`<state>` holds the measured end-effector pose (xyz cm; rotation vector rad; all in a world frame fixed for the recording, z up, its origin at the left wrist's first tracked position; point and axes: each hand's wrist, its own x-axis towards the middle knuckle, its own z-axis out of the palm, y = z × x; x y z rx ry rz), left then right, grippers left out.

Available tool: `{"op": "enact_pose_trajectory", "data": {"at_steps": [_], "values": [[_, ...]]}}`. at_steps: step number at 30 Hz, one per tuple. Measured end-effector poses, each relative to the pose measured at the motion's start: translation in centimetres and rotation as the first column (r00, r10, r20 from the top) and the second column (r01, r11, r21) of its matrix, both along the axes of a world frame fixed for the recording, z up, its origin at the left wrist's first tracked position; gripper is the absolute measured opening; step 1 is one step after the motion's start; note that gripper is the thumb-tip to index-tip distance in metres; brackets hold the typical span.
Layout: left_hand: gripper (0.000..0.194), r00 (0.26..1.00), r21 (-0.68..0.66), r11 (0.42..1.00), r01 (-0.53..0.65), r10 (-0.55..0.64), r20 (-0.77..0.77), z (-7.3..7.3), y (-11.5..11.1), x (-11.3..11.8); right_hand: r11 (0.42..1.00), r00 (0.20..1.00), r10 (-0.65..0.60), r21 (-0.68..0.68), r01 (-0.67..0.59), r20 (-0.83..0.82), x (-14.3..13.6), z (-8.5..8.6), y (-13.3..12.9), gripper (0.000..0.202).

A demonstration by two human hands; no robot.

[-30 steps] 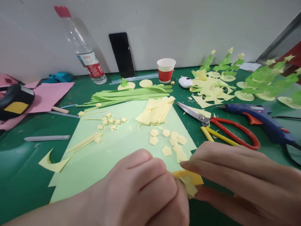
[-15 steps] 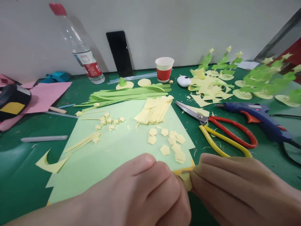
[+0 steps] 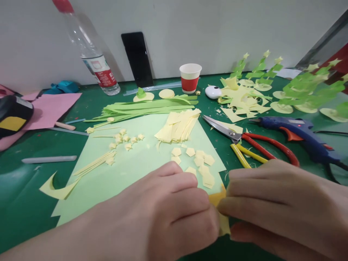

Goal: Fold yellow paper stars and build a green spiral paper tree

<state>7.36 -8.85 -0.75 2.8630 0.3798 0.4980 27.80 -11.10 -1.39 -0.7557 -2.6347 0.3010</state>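
My left hand [image 3: 174, 206] is curled with its fingers bent, at the near edge of the pale green paper sheets [image 3: 136, 170]. Facing it from the right, my right hand [image 3: 272, 203] has its fingers pressed together. A pale yellow paper strip [image 3: 224, 224] shows between the two hands, pinched by both; most of it is hidden behind the fingers. Just beyond my hands lie several flat folded paper pentagons [image 3: 208, 180]. Farther back on the sheets are a pile of yellow paper strips [image 3: 176, 127] and several small puffed paper stars [image 3: 126, 138].
Scissors [image 3: 239, 137] and a blue glue gun [image 3: 301, 132] lie to the right. Behind stand a paper cup [image 3: 190, 85], a phone [image 3: 138, 59] and a bottle [image 3: 102, 72]. Green paper strips [image 3: 146, 108] lie at the back; paper plants [image 3: 301, 88] stand right. A tape measure [image 3: 15, 116] sits left.
Both hands have risen slightly, and my right hand now covers part of the scissors' handles. More of the yellow strip shows below the fingers. The view has tilted a little.
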Motion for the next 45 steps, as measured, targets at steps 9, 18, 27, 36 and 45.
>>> {"op": "enact_pose_trajectory", "data": {"at_steps": [9, 18, 27, 36, 45], "values": [[0.024, 0.984, -0.108, 0.98, -0.169, 0.173, 0.037, -0.5, -0.2, -0.1, 0.992, 1.0, 0.019, -0.128, -0.019, 0.003, -0.4, -0.3, 0.5, 0.04], [0.024, 0.981, -0.05, 0.984, -0.169, 0.173, 0.083, -0.9, -0.3, -0.2, 0.996, 0.995, -0.075, -0.052, 0.071, -0.067, -0.8, 0.0, 0.8, 0.05], [0.021, 0.971, 0.085, 0.968, -0.238, 0.236, 0.034, -2.2, -0.3, -0.1, 0.982, 0.993, -0.115, -0.153, 0.115, 0.005, -0.7, -1.0, 0.6, 0.029], [0.027, 0.983, -0.079, 0.98, -0.184, 0.184, -0.016, -2.1, -0.2, 0.4, 0.966, 0.989, -0.136, -0.212, 0.146, 0.059, -1.2, -1.5, -0.1, 0.026], [0.022, 0.981, -0.318, 0.94, -0.123, 0.164, 0.104, -1.1, 0.1, -0.1, 0.912, 0.997, 0.014, -0.408, -0.046, -0.081, 0.3, 0.3, 1.9, 0.02]]}}
